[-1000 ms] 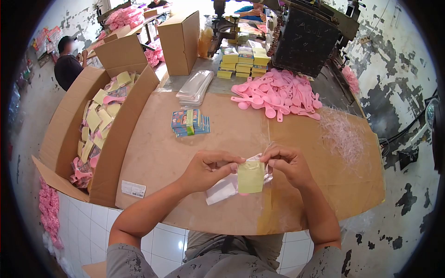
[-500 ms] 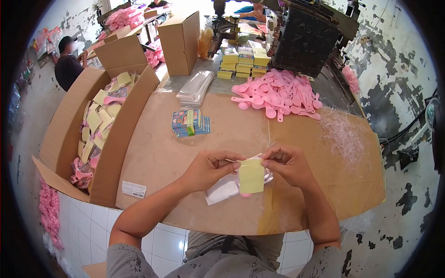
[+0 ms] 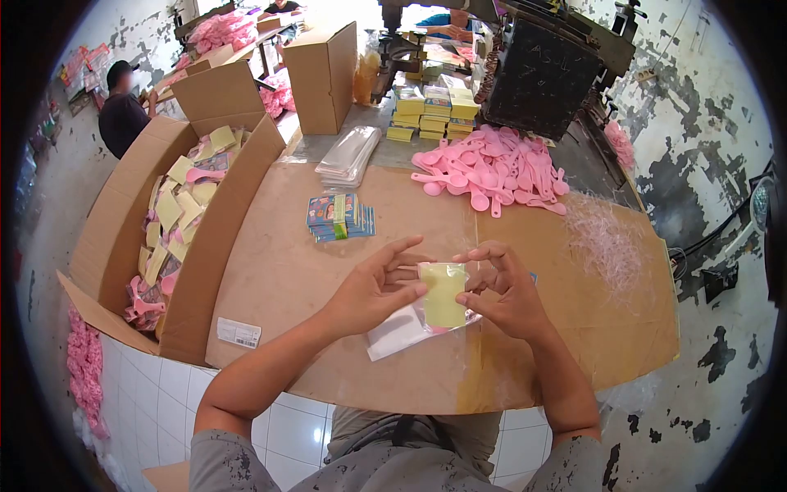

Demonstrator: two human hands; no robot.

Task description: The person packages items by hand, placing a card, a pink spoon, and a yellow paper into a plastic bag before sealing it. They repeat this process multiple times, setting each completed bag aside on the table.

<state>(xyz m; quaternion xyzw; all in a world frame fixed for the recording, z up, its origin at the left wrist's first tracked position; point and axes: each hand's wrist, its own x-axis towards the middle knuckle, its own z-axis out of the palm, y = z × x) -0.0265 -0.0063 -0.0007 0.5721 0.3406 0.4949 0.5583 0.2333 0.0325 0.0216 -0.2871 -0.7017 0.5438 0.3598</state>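
Over the front of the table, a clear plastic bag holding a yellow card point(image 3: 445, 297) is between my hands, with a bit of pink at its bottom. My right hand point(image 3: 512, 299) grips the bag's right edge, the thumb on its front and the index finger by the top corner. My left hand point(image 3: 379, 287) has its fingers spread, and its thumb tip meets the left edge. Beneath lie flat clear bags point(image 3: 395, 334). A small blue corner point(image 3: 534, 277) of something shows beside my right hand.
A carton point(image 3: 187, 246) of filled packets stands left. On the table are blue card packs point(image 3: 340, 218), a stack of clear bags point(image 3: 348, 156), a pink spoon heap point(image 3: 496, 168), plastic shreds point(image 3: 607, 242) and a label point(image 3: 238, 333). A black machine point(image 3: 537, 70) stands behind; a person point(image 3: 123, 119) is far left.
My left fingers have come off the bag's top edge and spread. My right hand has shifted its hold down the right side. The pink piece hangs less far below the card.
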